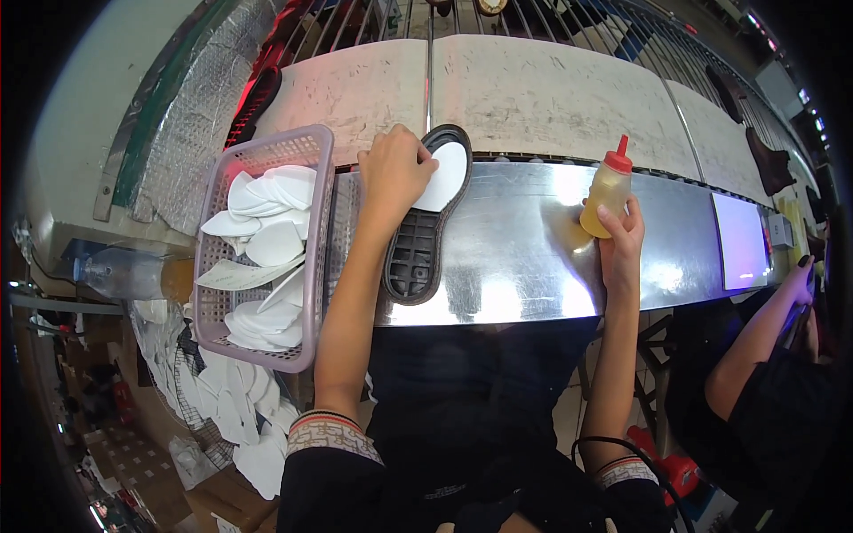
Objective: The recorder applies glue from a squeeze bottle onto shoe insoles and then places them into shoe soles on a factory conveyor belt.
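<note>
A black shoe sole (414, 259) lies on the metal table, its cavity facing up and its heel end toward me. A white foam-like insert (447, 179) sits in its front half, while the heel half shows a bare grid of ribs. My left hand (395, 175) is over the left edge of the sole's front, fingers curled and thumb on the insert's edge; the fingertips are partly hidden. Held upright in my right hand (621, 233) is a squeeze bottle (608, 192) with a red nozzle cap and yellowish liquid, just above the table to the right of the sole.
A lilac plastic basket (322, 209) with stacked white inserts stands left of my left forearm. More white pieces (233, 391) lie below it. Past the metal table (524, 258) runs a pale conveyor (551, 102). White paper (739, 240) and another person's arm (755, 342) are at the right.
</note>
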`<state>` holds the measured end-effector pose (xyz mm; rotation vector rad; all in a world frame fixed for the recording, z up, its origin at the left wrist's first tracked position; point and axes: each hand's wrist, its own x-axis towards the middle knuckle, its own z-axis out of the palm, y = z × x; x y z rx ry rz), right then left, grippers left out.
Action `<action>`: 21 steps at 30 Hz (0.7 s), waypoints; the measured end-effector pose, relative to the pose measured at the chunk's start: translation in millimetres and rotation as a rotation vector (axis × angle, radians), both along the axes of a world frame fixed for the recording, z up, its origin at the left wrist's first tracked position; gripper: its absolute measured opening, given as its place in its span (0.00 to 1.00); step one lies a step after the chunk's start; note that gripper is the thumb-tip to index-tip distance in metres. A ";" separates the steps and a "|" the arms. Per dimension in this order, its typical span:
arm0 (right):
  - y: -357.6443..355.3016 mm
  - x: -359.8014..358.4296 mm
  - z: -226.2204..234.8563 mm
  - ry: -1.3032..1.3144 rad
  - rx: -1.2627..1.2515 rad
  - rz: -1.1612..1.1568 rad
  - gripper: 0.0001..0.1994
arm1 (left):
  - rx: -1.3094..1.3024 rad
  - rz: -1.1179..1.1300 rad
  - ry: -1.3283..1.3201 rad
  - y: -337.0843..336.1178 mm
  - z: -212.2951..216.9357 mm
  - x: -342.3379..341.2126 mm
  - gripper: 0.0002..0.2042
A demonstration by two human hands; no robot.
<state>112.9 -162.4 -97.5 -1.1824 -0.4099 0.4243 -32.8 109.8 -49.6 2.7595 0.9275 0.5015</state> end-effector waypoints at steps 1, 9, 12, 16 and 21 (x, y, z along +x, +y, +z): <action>0.2 -0.3 0.3 0.000 0.004 0.000 0.31 | -0.044 -0.018 -0.026 5.0 -2.3 0.5 0.09; 2.0 1.0 -1.9 0.023 0.022 0.019 0.31 | 0.048 -0.002 -0.102 4.2 -5.0 -1.5 0.07; -1.4 3.1 -3.0 -0.022 -0.023 0.034 0.27 | 0.085 -0.013 -0.044 -11.5 1.2 -10.9 0.07; 0.3 2.1 -3.4 -0.029 -0.026 0.034 0.27 | 0.067 0.022 -0.047 -10.6 -1.0 -12.3 0.09; 2.5 1.0 -6.4 -0.018 -0.010 0.030 0.30 | -0.096 0.062 -0.120 10.2 -14.7 -11.7 0.10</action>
